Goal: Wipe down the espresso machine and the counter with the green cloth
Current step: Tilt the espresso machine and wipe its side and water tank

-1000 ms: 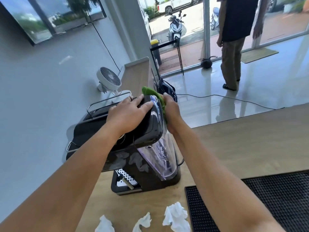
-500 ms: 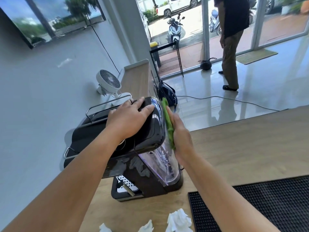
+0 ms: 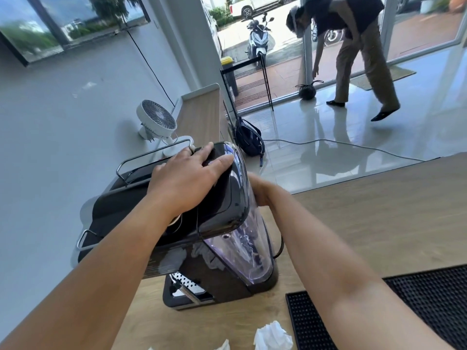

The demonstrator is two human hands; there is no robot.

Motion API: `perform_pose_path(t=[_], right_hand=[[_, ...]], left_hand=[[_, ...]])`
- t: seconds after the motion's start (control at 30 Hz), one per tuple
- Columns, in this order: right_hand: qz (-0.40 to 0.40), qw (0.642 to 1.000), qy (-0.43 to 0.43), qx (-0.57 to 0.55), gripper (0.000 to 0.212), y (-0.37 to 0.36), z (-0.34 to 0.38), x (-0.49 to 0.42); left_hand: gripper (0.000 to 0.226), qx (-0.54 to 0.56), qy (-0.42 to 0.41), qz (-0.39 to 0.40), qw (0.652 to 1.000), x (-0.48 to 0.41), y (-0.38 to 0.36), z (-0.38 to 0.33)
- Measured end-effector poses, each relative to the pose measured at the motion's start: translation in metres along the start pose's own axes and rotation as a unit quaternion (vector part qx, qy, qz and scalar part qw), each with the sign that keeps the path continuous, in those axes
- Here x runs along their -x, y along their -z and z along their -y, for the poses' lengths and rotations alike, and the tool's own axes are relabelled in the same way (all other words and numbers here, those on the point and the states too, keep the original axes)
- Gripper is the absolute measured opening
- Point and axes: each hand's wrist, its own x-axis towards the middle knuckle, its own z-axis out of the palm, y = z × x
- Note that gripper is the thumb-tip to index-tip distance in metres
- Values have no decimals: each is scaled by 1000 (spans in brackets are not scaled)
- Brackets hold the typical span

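The black espresso machine (image 3: 113, 210) stands on the wooden counter (image 3: 353, 210), with its clear water tank (image 3: 247, 253) turned toward me. My left hand (image 3: 187, 178) lies flat on the machine's top, fingers curled over the lid's far edge, holding it steady. My right hand (image 3: 262, 190) presses against the tank's upper right side. No green cloth shows in this frame; it is hidden between my right palm and the tank.
A black rubber mat (image 3: 417, 299) lies on the counter at the right. Crumpled white tissues (image 3: 273, 337) sit near the front edge. A white fan (image 3: 155, 120) stands behind the machine. On the floor beyond are a backpack (image 3: 249, 140) and a person (image 3: 358, 46) bending down.
My right hand slid the green cloth from the machine's top rear edge down the tank's side, and the cloth went out of sight. The left hand stayed put. The person bent toward the floor.
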Motion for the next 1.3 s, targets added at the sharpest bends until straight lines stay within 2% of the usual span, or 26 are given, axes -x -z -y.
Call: perform_pose_path(t=[0.07, 0.13, 0.17, 0.27, 0.33, 0.43, 0.5, 0.57, 0.6, 0.67, 0.77, 0.83, 1.0, 1.1, 1.3], right_hand=[[-9, 999, -42, 5, 61, -6, -27, 20], [-91, 993, -78, -14, 36, -36, -4, 80], [-129, 988, -86, -24, 34, -52, 11, 108], [-181, 980, -25, -81, 41, -66, 14, 137], [-168, 973, 45, -150, 49, -71, 32, 149], [-147, 972, 81, -166, 45, -61, 67, 135], [-121, 982, 57, -134, 52, -49, 62, 103], [-106, 992, 9, -72, 75, -30, 20, 60], [-105, 993, -14, -43, 76, -25, -2, 49], [-131, 990, -41, -15, 67, -30, -21, 64], [-212, 973, -56, -72, 49, -55, -13, 109], [-224, 966, -63, -108, 35, -70, -16, 130], [-240, 960, -56, -132, 36, -105, -29, 184], [-242, 955, -13, -173, 44, -112, -8, 197], [-185, 941, 184, -217, 40, -101, 92, 194]], left_hand=[[80, 3, 0, 3, 1000, 2, 1, -1], [82, 1, 0, 2, 1000, 3, 2, -2], [82, -1, 0, 2, 1000, 3, 2, -2], [82, -9, 1, 2, 1000, 2, 1, -3], [82, -17, 0, 1, 1000, 1, 0, -3], [83, -9, 2, -3, 1000, 0, 0, -4], [83, -9, 2, -3, 1000, 0, 0, -4], [83, -11, 2, -3, 1000, 0, -1, -3], [84, -12, 1, -3, 1000, 0, -1, -3], [85, -16, 0, -4, 1000, -1, -2, -2], [85, -22, -1, -5, 1000, -3, -2, -2], [85, -25, 3, -1, 1000, -2, -1, -3], [85, -26, 5, 3, 1000, 2, 1, -7], [85, -26, 3, 6, 1000, 4, 2, -8], [84, -22, 5, 5, 1000, 7, 5, -11]])
